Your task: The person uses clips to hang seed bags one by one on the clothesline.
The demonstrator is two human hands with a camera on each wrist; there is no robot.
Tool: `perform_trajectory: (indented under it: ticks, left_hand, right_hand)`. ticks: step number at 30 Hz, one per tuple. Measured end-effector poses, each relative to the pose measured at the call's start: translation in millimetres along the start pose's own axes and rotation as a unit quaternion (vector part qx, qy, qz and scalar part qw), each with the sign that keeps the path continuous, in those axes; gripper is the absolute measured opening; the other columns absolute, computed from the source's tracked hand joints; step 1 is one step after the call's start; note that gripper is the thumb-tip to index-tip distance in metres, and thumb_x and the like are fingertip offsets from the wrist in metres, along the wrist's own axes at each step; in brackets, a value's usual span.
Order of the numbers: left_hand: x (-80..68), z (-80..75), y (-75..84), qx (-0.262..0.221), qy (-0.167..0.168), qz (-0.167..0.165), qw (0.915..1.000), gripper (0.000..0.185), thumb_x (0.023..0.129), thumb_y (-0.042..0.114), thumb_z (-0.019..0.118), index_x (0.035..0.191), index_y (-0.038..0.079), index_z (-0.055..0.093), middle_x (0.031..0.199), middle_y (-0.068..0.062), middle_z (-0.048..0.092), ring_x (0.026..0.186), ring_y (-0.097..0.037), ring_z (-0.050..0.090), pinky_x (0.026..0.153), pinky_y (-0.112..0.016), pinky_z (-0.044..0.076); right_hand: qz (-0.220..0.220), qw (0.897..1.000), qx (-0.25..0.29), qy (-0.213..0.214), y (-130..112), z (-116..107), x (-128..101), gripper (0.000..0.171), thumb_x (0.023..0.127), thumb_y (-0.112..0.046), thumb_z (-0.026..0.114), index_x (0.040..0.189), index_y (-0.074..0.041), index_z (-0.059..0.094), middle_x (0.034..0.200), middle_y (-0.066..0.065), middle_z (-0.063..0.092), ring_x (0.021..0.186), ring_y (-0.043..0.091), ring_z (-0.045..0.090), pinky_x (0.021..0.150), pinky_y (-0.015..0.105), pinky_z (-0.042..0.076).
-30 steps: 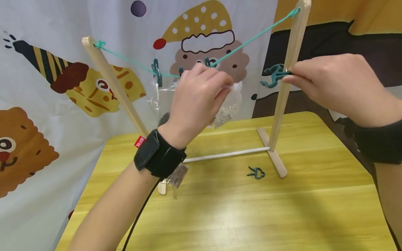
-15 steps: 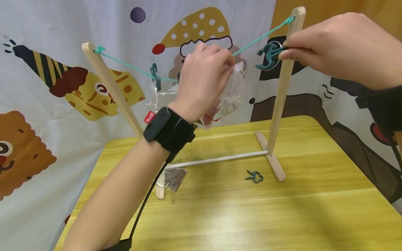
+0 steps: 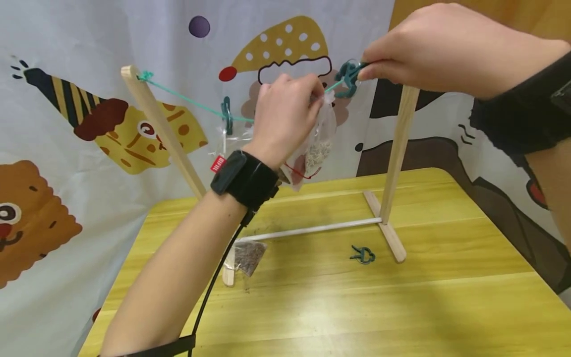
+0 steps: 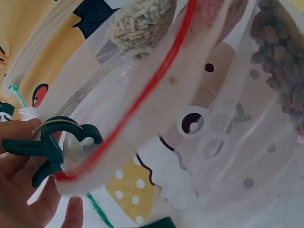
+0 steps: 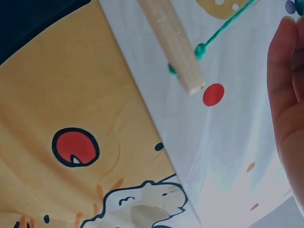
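Left hand [image 3: 285,111] pinches a clear bag [image 3: 317,144] of pale pellets at the cord [image 3: 187,99]; right hand [image 3: 419,47] squeezes a green clip [image 3: 347,79].

A bag [image 3: 314,148] is held up at the cord [image 3: 192,101] between two posts; a clip [image 3: 363,254] lies below on the table [image 3: 401,307], seemingly just left of the right post's foot [image 3: 386,228].

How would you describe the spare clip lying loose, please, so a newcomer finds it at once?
Start at the yellow table and find the foot of the wooden rack's right post. Just left of that foot lies a small green clip, the only one flat on the table rather than up at the string.
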State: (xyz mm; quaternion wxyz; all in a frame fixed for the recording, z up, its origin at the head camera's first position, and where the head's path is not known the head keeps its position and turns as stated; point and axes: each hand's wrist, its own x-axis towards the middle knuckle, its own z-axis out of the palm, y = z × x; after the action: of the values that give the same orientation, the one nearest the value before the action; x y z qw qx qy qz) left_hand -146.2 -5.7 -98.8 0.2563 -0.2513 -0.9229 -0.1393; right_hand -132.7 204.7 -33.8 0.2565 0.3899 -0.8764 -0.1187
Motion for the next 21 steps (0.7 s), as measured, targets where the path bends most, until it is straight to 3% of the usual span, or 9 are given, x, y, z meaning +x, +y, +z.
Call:
perform_trajectory:
  ticks: [10,16,21]
  left_hand:
    - [3.9,3.6,3.5,-0.019,0.037,0.038,0.9984,0.018,0.092,0.025,0.047,0.095,0.019,0.064,0.088,0.007,0.063,0.077,-0.014,0.048,0.068,-0.026,0.037]
    - [2.8,4.9,2.0,-0.041,0.024,0.037,0.9982,0.017,0.091,0.025,0.050,0.095,0.017,0.065,0.090,0.006,0.062,0.084,-0.014,0.048,0.073,-0.023,0.039]
    - [2.4,6.5,-0.4,-0.045,0.020,0.047,0.9977,0.016,0.091,0.023,0.050,0.095,0.016,0.064,0.090,0.005,0.061,0.085,-0.015,0.047,0.076,-0.022,0.038]
  right_hand:
    - [0.012,0.999,0.017,-0.044,-9,2,12,0.015,0.085,-0.019,0.060,0.085,-0.004,0.062,0.060,0.006,0.050,0.053,0.022,0.045,0.050,0.036,0.042]
    - [-0.005,0.997,0.032,-0.070,-13,6,20,0.019,0.086,-0.020,0.059,0.088,-0.002,0.063,0.062,0.006,0.053,0.055,0.022,0.047,0.053,0.035,0.043]
    - [0.009,0.994,0.051,-0.095,-14,6,24,0.019,0.088,-0.022,0.056,0.086,-0.004,0.062,0.062,0.004,0.052,0.055,0.019,0.046,0.052,0.032,0.040]
